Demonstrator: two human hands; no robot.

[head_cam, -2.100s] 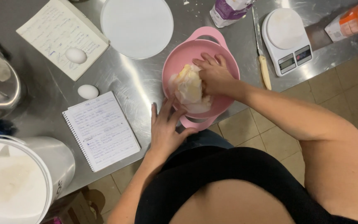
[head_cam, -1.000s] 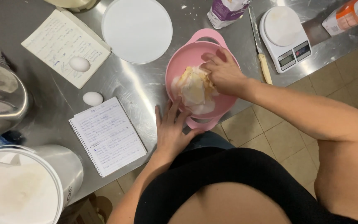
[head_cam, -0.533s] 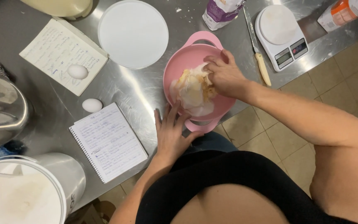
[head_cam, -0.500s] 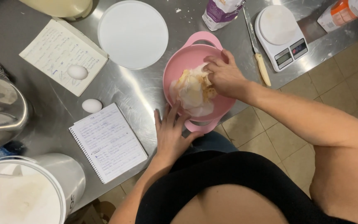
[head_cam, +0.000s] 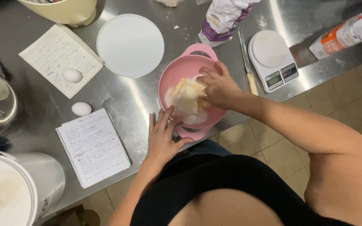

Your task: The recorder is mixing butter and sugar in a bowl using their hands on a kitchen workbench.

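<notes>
Right hand [head_cam: 218, 87] in dough [head_cam: 187, 98] — left hand [head_cam: 163, 136] steadies pink bowl [head_cam: 181, 71].

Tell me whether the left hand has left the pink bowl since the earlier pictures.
No. The left hand stays flat on the steel counter, fingertips against the pink bowl rim nearest the body, as before.
</notes>
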